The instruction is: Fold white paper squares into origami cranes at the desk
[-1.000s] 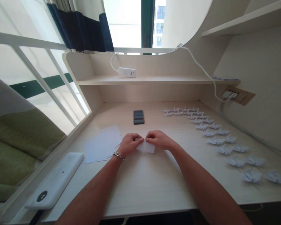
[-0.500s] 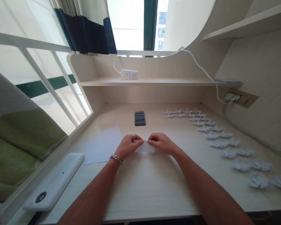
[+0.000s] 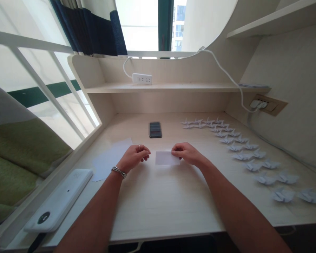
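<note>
The left grip has just come away from the paper. It now hangs loosely curled and empty, just left of the sheet, with a small gap where it was pinching a moment ago. The right grip stays at the sheet's right edge, its fingers curled over that edge, though I can't tell whether they are pinching or only resting there. The white paper rectangle now lies flat on the desk and is almost fully exposed, touched only on its right side.

Farther left, loose white sheets lie partly under the left wrist's silver chain bracelet. Straight ahead sits a pixelated dark rectangular object. Two rows of white origami cranes run along the desk's right side, from the back toward the front corner.
</note>
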Demonstrator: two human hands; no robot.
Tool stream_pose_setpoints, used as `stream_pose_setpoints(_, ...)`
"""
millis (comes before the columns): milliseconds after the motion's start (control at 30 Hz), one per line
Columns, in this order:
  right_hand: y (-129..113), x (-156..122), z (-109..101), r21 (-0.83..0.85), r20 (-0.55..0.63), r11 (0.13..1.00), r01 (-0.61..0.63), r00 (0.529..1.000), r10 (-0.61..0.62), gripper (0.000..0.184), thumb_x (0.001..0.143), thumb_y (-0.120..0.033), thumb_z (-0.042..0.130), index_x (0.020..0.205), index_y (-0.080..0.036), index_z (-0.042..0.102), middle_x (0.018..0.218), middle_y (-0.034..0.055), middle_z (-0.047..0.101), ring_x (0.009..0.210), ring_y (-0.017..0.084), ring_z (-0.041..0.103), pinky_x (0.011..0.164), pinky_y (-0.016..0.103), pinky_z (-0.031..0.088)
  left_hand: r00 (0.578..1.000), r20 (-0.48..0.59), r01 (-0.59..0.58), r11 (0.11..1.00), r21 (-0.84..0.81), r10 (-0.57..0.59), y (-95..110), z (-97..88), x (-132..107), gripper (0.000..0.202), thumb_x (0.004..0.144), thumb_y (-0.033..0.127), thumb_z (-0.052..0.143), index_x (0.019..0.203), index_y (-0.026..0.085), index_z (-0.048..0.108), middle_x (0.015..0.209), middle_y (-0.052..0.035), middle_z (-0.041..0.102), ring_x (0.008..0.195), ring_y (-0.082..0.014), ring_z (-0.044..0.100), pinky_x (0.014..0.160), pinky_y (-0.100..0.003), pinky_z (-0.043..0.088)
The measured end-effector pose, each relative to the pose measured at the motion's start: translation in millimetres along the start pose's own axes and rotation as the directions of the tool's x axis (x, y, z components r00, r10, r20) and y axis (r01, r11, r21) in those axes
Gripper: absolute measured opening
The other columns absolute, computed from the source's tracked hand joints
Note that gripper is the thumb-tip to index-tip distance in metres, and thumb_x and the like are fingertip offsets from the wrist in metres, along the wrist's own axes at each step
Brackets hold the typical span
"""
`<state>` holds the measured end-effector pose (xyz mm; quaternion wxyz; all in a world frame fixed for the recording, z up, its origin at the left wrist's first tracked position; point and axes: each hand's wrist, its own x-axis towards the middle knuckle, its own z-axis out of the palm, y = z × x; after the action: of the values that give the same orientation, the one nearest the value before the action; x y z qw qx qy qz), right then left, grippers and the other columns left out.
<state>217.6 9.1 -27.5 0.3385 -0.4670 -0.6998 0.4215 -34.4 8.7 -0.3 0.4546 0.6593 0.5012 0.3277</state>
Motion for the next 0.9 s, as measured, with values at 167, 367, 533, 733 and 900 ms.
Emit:
stream_pose_setpoints(167,-3.0,0.7,7.5,0.021,-0.046,1.000,-0.002,0.999,0.003,0.020,0.073,-0.033,0.063,0.072,-0.013,0.066,0.056,0.0000,0.057,0.052,0.011,0.050,0.051,0.023,0.037,0.999,0.046,0.027,0.988,-0.151,-0.021,0.0,20.7,-1.9,0.037,0.066,0.040,0.071,0.091,0.013,0.065,0.067,-0.0010,0.062,0.058,-0.0120,0.058,0.057,-0.026,0.050)
stream_pose_setpoints(367,-11.8,1.3,15.1,0.393,-0.192,0.919,-0.039,0.973,0.124,0.030,0.069,-0.044,0.068,0.074,-0.014,0.065,0.062,0.0001,0.059,0.055,0.011,0.053,0.053,0.024,0.044,1.000,-0.006,0.017,0.971,-0.239,-0.019,1.6,31.8,-1.4,0.028,0.065,0.036,0.074,0.074,0.012,0.062,0.065,-0.0004,0.062,0.057,-0.0112,0.060,0.057,-0.025,0.052)
stream_pose_setpoints(533,-14.8,-1.0,22.3,0.507,-0.111,0.854,-0.119,0.973,0.201,0.036,0.070,-0.050,0.069,0.077,-0.015,0.064,0.067,0.0021,0.063,0.057,0.011,0.060,0.055,0.024,0.048,0.995,-0.085,0.023,0.957,-0.288,-0.050,0.5,27.6,-0.3,0.026,0.064,0.033,0.076,0.071,0.012,0.062,0.062,0.0001,0.061,0.055,-0.0117,0.061,0.054,-0.023,0.049)
stream_pose_setpoints(733,-16.3,-1.7,28.1,0.475,-0.157,0.875,-0.096,0.969,0.192,0.037,0.060,-0.042,0.079,0.078,-0.014,0.063,0.062,0.0016,0.066,0.051,0.010,0.059,0.052,0.022,0.049,0.992,-0.111,0.022,0.940,-0.341,-0.064,0.3,22.5,-0.2,0.033,0.064,0.039,0.076,0.074,0.011,0.062,0.062,-0.0012,0.062,0.055,-0.0128,0.062,0.056,-0.025,0.049)
stream_pose_setpoints(900,-13.2,-2.5,23.5,0.466,-0.186,0.879,-0.098,0.961,0.206,0.036,0.061,-0.042,0.078,0.075,-0.013,0.061,0.061,0.0023,0.066,0.050,0.011,0.060,0.049,0.021,0.048,0.982,-0.178,-0.001,0.936,-0.351,-0.066,-1.0,16.0,0.4,0.033,0.068,0.042,0.073,0.077,0.012,0.062,0.072,-0.0052,0.067,0.061,-0.0114,0.061,0.058,-0.023,0.047)
